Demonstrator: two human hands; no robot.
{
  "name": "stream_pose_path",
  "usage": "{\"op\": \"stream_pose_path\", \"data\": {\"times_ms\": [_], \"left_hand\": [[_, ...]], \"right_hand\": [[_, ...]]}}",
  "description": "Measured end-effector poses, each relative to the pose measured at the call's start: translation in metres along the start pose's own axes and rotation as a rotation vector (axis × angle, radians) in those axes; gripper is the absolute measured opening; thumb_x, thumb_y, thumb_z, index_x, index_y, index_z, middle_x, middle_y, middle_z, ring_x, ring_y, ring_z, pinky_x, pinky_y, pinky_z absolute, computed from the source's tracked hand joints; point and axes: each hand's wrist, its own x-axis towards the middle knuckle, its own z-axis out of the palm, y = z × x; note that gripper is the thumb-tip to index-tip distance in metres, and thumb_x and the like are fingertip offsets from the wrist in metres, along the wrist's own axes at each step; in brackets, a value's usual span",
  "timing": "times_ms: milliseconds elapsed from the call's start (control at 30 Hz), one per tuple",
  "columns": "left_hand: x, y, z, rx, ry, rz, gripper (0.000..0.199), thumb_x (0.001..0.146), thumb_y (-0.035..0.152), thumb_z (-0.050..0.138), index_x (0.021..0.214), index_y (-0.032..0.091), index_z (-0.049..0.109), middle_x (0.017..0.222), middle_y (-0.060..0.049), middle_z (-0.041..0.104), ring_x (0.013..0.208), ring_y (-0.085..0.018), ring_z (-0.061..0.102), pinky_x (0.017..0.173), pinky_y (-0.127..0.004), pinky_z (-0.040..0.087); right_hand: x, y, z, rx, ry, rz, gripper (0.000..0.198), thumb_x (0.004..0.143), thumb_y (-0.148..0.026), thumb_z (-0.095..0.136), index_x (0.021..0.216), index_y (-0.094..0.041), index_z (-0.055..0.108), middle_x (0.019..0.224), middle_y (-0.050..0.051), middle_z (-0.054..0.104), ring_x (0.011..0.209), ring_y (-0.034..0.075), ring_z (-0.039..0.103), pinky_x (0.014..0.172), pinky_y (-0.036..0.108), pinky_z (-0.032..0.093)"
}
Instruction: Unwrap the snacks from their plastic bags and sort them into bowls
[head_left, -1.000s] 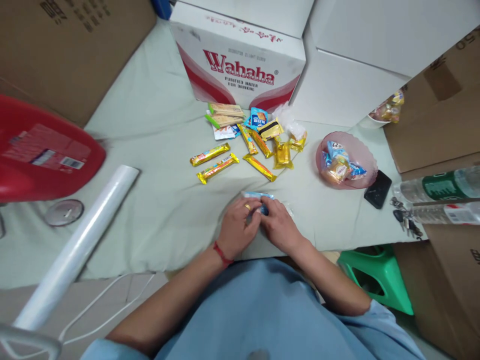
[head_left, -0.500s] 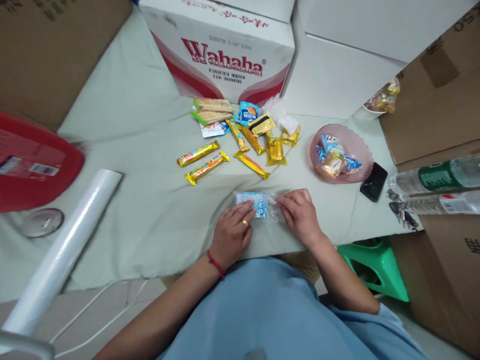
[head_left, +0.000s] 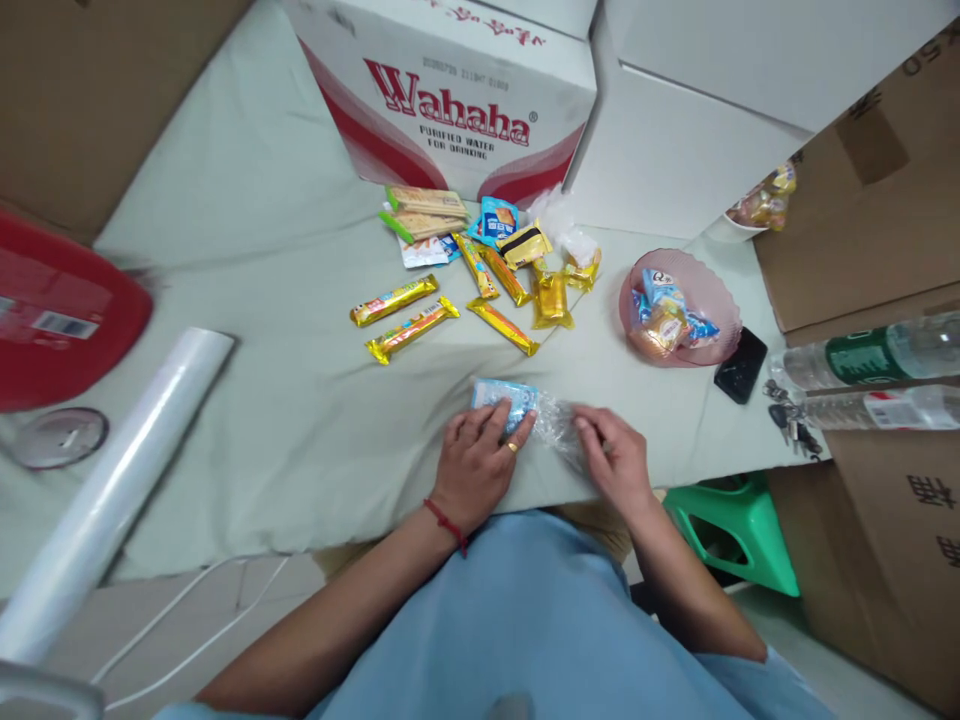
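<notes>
1. The cloth-covered table (head_left: 300, 430) takes up most of my view, with a blue shirt (head_left: 517, 620) at its near edge.
2. At the far side I see the red-and-white water carton (head_left: 465, 110), with a heap of wrapped snacks (head_left: 435, 225) just in front.
3. A long roll of plastic (head_left: 127, 480) slants across the left.
4. The pink bowl (head_left: 705, 280) stands to the right, holding a few snack packs, with a dark phone (head_left: 741, 365) beside it.
5. The left hand (head_left: 476, 465) lies palm down, fingers extended and slightly apart, resting on the blue packet (head_left: 487, 392) (I spot a gold ring (head_left: 512, 447) there).
6. The right hand (head_left: 619, 460) has thumb and forefinger together, clamped on the clear film (head_left: 555, 425).
7. That crumpled film spans from the packet to the right hand; from here I can't tell whether it encloses the packet.
8. The packet itself lies on the table near the edge, partly hidden by the left fingers.
</notes>
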Motion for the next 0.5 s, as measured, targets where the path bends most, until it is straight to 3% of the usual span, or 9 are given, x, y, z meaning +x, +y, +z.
{"op": "stream_pose_path", "data": {"times_ms": [67, 167, 300, 400, 500], "left_hand": [[-0.001, -0.001, 0.001, 0.004, 0.016, 0.012, 0.048, 0.097, 0.016, 0.058, 0.141, 0.03, 0.069, 0.141, -0.012, 0.07, 0.119, -0.028, 0.063, 0.106, -0.045, 0.04], [-0.003, -0.001, 0.002, -0.006, 0.035, 0.02, 0.048, 0.098, 0.017, 0.059, 0.144, 0.028, 0.067, 0.143, -0.013, 0.069, 0.122, -0.027, 0.063, 0.109, -0.045, 0.037], [-0.005, 0.001, 0.003, 0.015, 0.02, 0.029, 0.05, 0.099, 0.016, 0.055, 0.147, 0.028, 0.064, 0.148, -0.013, 0.066, 0.128, -0.026, 0.063, 0.112, -0.044, 0.036], [-0.007, 0.003, 0.002, 0.023, 0.018, 0.032, 0.048, 0.1, 0.015, 0.053, 0.145, 0.027, 0.065, 0.15, -0.014, 0.065, 0.129, -0.026, 0.063, 0.11, -0.045, 0.037], [-0.009, 0.005, 0.004, -0.01, 0.008, 0.024, 0.045, 0.1, 0.013, 0.053, 0.14, 0.025, 0.069, 0.151, -0.016, 0.063, 0.133, -0.027, 0.063, 0.111, -0.048, 0.037]], "right_hand": [[0.007, 0.008, -0.002, -0.134, 0.1, 0.154, 0.035, 0.107, -0.042, 0.051, 0.127, -0.02, 0.069, 0.111, 0.014, 0.071, 0.105, 0.028, 0.065, 0.096, 0.045, 0.055], [0.014, 0.014, 0.001, -0.256, -0.019, 0.214, 0.038, 0.095, -0.046, 0.067, 0.12, -0.018, 0.071, 0.116, 0.017, 0.066, 0.111, 0.033, 0.058, 0.1, 0.05, 0.052], [0.022, 0.005, -0.002, -0.113, -0.158, 0.14, 0.009, 0.091, -0.027, 0.066, 0.097, -0.021, 0.069, 0.117, 0.013, 0.064, 0.111, 0.029, 0.058, 0.099, 0.042, 0.051], [0.038, -0.015, -0.01, 0.051, -0.159, 0.162, 0.008, 0.096, -0.029, 0.059, 0.094, -0.023, 0.063, 0.099, 0.007, 0.066, 0.09, 0.022, 0.063, 0.084, 0.033, 0.051], [0.064, -0.042, -0.002, 0.12, -0.21, 0.134, 0.01, 0.099, -0.03, 0.058, 0.092, -0.023, 0.06, 0.083, 0.0, 0.065, 0.076, 0.018, 0.061, 0.074, 0.028, 0.046]]}}
